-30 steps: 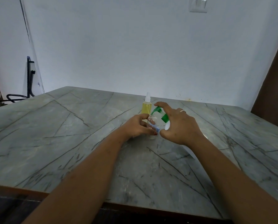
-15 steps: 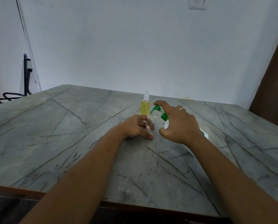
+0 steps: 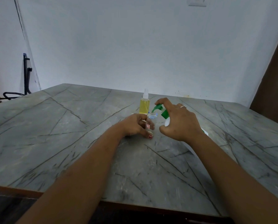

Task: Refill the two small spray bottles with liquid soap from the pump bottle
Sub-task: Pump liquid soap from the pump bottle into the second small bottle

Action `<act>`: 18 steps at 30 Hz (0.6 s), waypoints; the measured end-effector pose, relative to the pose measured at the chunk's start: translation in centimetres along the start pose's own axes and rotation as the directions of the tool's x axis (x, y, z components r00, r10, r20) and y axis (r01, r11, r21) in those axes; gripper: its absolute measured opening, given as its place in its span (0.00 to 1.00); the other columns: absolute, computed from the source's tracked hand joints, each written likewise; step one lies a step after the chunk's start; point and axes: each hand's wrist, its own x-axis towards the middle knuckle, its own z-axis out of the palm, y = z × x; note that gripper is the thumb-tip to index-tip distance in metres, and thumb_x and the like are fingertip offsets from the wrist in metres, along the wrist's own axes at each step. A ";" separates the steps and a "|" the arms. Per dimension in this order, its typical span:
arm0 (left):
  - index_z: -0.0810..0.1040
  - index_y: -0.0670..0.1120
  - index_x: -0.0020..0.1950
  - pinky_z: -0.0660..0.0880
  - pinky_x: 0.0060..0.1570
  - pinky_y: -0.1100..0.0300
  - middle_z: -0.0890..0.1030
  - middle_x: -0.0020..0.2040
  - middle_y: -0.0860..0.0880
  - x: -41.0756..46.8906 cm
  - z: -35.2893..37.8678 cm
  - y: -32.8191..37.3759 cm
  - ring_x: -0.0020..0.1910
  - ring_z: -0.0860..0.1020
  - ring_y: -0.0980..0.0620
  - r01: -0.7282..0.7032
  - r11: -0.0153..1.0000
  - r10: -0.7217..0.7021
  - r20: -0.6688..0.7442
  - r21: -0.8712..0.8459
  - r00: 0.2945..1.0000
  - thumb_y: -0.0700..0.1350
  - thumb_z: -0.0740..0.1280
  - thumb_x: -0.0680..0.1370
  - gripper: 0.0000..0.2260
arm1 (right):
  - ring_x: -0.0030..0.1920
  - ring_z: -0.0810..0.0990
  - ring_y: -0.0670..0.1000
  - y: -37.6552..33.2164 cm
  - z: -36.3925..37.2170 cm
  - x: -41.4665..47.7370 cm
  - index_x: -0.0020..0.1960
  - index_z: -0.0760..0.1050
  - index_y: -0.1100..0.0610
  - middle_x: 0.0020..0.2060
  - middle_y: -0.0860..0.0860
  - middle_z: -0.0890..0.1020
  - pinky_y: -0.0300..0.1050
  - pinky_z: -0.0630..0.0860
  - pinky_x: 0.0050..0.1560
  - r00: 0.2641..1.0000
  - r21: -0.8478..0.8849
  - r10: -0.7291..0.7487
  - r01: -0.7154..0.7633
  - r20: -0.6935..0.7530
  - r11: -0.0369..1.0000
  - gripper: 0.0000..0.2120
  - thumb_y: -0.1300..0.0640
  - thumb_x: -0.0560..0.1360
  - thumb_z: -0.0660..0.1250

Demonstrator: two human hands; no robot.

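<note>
My left hand (image 3: 137,126) grips a small clear spray bottle (image 3: 151,119) standing uncapped on the grey marble table (image 3: 70,135). My right hand (image 3: 178,122) is wrapped around the white pump bottle (image 3: 167,122), forefinger resting on its green pump head (image 3: 159,109). The green spout points down over the clear bottle's open neck. Just behind them stands a second small spray bottle (image 3: 144,105), holding yellow liquid and capped with a white sprayer. Most of the pump bottle's body is hidden by my right hand and forearm.
The table's wooden front edge (image 3: 135,206) runs along the bottom. A black metal frame (image 3: 26,75) leans by the wall at far left. A brown door (image 3: 274,75) stands at the right, and a white wall lies behind the table.
My left hand's fingers have shifted lower on the clear bottle. The pump spout stays over its neck, and both hands remain in place.
</note>
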 end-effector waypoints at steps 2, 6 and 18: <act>0.79 0.50 0.49 0.74 0.56 0.56 0.84 0.46 0.54 0.0 -0.1 0.0 0.49 0.81 0.56 0.001 1.000 -0.001 0.004 -0.001 1.000 0.37 0.77 0.64 0.18 | 0.41 0.70 0.50 -0.1 0.0 0.1 0.61 0.61 0.41 0.38 0.42 0.68 0.41 0.66 0.36 1.000 0.012 0.005 -0.005 -0.004 1.000 0.31 0.49 0.62 0.69; 0.79 0.51 0.48 0.75 0.56 0.54 0.84 0.46 0.54 0.1 0.1 -0.1 0.49 0.81 0.55 0.014 1.000 -0.014 -0.029 0.007 0.999 0.38 0.77 0.63 0.18 | 0.42 0.68 0.49 -0.2 0.1 0.0 0.65 0.59 0.41 0.41 0.42 0.69 0.41 0.65 0.37 1.000 -0.024 -0.015 0.015 0.004 1.000 0.34 0.47 0.63 0.69; 0.79 0.50 0.49 0.74 0.56 0.55 0.84 0.46 0.53 -0.1 0.2 -0.1 0.49 0.81 0.55 -0.015 1.000 0.015 -0.022 -0.003 1.000 0.38 0.77 0.63 0.18 | 0.44 0.72 0.52 0.1 0.2 0.3 0.60 0.60 0.41 0.40 0.44 0.72 0.41 0.65 0.36 1.000 -0.004 0.005 -0.005 -0.003 1.000 0.30 0.49 0.62 0.69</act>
